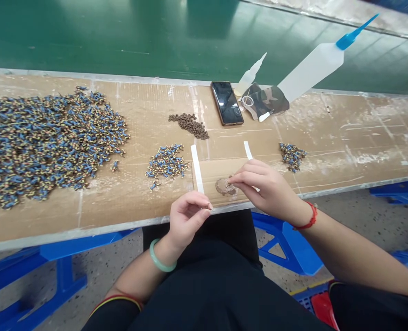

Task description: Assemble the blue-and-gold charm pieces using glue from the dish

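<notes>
My left hand (189, 216) is at the front edge of the table, thumb and forefinger pinched on a tiny brown piece that is mostly hidden. My right hand (254, 184) has its fingertips closed together over a small round patch of glue (225, 185) on a cardboard pad (210, 172). Whatever those fingertips hold is too small to make out. Left of the pad lies a small heap of blue and yellow figurines (167, 162). Behind it is a little pile of brown discs (190, 125). A few more figurines (292, 156) lie to the right.
A large heap of similar figurines (52, 142) covers the table's left side. At the back are a phone (227, 103), a small dropper bottle (248, 78), a large white bottle with a blue nozzle (312, 69) and a camouflage cloth (271, 99). Blue stools (290, 248) stand below.
</notes>
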`<state>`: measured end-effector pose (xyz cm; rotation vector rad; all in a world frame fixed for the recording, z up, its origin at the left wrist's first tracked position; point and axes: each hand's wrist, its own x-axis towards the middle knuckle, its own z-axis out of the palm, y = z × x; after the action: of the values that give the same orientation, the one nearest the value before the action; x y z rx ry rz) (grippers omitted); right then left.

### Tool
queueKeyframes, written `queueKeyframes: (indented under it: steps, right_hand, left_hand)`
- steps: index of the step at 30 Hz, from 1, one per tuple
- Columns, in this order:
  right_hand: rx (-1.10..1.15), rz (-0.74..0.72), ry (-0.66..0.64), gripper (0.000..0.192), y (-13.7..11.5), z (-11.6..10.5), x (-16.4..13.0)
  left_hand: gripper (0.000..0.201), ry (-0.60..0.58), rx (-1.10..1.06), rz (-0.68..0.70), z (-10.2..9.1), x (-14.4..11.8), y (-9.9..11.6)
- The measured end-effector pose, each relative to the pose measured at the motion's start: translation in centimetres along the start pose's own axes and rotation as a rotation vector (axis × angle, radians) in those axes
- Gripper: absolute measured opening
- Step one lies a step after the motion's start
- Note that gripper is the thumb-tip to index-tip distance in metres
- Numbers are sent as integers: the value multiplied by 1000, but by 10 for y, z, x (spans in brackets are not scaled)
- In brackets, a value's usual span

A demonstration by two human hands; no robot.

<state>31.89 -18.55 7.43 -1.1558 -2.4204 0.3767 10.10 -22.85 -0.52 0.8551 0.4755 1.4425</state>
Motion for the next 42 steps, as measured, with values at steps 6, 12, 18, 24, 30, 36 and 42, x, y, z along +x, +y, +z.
queueKeyframes:
  steps: [6,12,18,24,30,36,42]
  right_hand:
    - [3,9,0,23,0,1,1]
    - [12,5,7,22,0,1,-1]
    - [0,-2,22,21,0,3,-4]
    - [150,86,99,18,-7,-3,-7]
    - [755,124,413,13,-40,13,-6]
    - [1307,292,579,5,-75,44,-2]
    - [1385,353,564,9,-84,38,-1]
  left_hand:
    - [10,8,31,-1,0,0,0]
    - [14,19,57,-8,-1,0,-1]
    - [10,27,48,14,-1,1,-2]
    - [19,96,86,11,1,6,-2]
    - [9,0,74,120,26,12,11]
    - [12,-80,217,356,44,19,25]
    - [16,-75,325,434,41,16,25]
